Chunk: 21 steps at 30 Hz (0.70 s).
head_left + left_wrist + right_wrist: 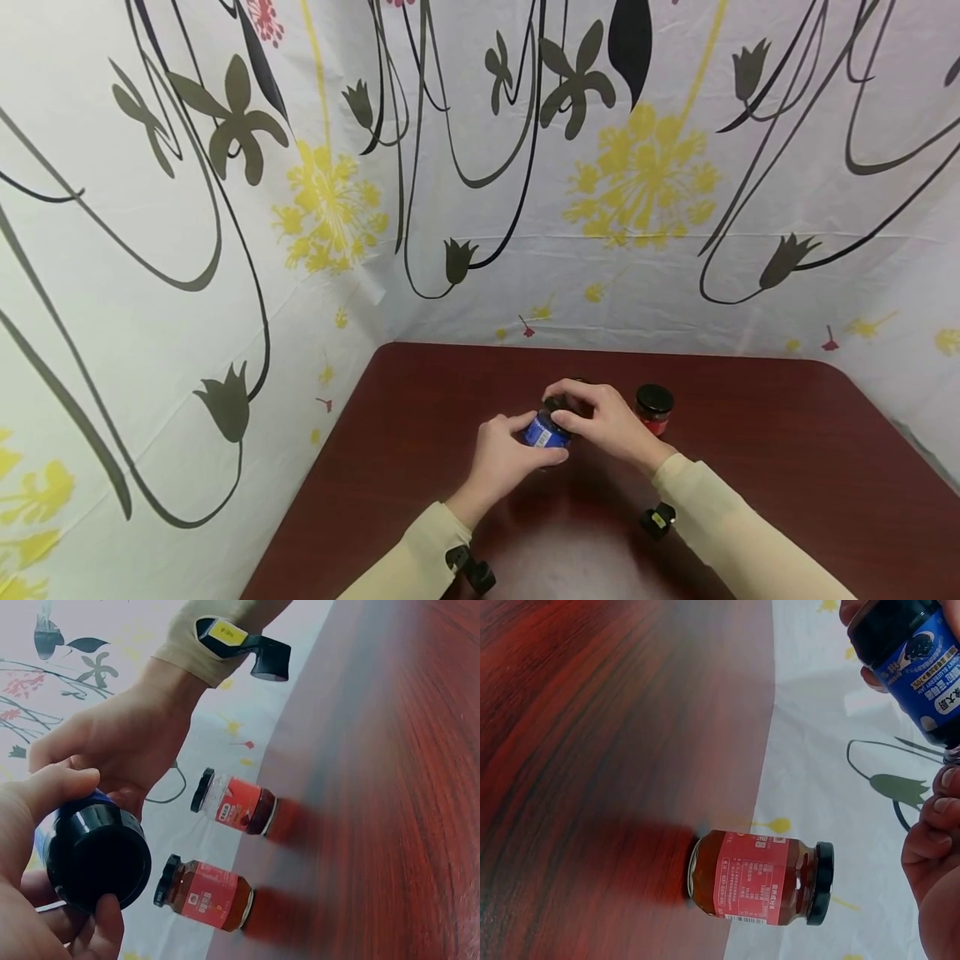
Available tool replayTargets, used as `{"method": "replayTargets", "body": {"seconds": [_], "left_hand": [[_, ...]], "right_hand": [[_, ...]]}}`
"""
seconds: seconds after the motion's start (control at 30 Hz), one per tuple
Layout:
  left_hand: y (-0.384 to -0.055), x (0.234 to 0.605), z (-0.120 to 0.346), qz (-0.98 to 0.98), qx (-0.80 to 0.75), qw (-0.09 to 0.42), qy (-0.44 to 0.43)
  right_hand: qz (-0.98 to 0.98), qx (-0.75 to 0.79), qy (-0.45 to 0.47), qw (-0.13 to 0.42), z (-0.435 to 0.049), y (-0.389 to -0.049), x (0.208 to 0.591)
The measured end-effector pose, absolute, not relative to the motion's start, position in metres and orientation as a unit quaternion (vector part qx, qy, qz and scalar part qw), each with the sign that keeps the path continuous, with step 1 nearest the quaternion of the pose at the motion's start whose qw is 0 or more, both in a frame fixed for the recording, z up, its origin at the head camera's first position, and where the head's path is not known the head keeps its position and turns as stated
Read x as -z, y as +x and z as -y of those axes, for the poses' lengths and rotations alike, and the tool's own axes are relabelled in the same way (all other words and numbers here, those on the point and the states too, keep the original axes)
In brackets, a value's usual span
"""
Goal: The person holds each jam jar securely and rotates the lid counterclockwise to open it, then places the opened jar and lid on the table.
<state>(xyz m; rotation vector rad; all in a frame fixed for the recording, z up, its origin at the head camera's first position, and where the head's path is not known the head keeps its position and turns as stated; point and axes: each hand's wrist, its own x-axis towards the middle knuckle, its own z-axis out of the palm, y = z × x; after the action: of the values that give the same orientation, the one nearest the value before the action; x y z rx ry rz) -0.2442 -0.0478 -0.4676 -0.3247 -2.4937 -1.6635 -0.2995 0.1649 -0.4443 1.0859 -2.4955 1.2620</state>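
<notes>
- White cloth walls (480, 217), printed with yellow, grey and red flowers (648, 179), border a glossy reddish-brown wooden counter (420, 417).
- One dark round glass jar with a blue label (543, 434) tilts above the counter, the left hand (504, 458) gripping its body, the right hand (603, 421) its top end.
- Two black-lidded glass jars with red labels (238, 804) stand upright on the counter.

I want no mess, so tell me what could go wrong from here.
The blue jar, held tilted off the table, could slip from the left hand and drop. If the right hand at its top opens it at this tilt, contents might spill. A red jar near that hand could get knocked over.
</notes>
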Motion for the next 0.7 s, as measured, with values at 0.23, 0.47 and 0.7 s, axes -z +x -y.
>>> {"method": "replayTargets", "body": {"seconds": [0.23, 0.47, 0.7], "left_hand": [[-0.2429, 0.4678, 0.0474, 0.814, 0.566, 0.073, -0.104], [-0.2435, 0.4638, 0.0455, 0.803, 0.583, 0.085, -0.092], [-0.2387, 0.4651, 0.0425, 0.826, 0.545, 0.119, -0.084]], "right_hand": [[0.818, -0.424, 0.382, 0.072, -0.1667, -0.2998, 0.4444], [0.81, -0.432, 0.393, 0.06, -0.1667, -0.301, 0.4414], [0.829, -0.432, 0.351, 0.065, -0.1624, -0.2977, 0.4374]]}}
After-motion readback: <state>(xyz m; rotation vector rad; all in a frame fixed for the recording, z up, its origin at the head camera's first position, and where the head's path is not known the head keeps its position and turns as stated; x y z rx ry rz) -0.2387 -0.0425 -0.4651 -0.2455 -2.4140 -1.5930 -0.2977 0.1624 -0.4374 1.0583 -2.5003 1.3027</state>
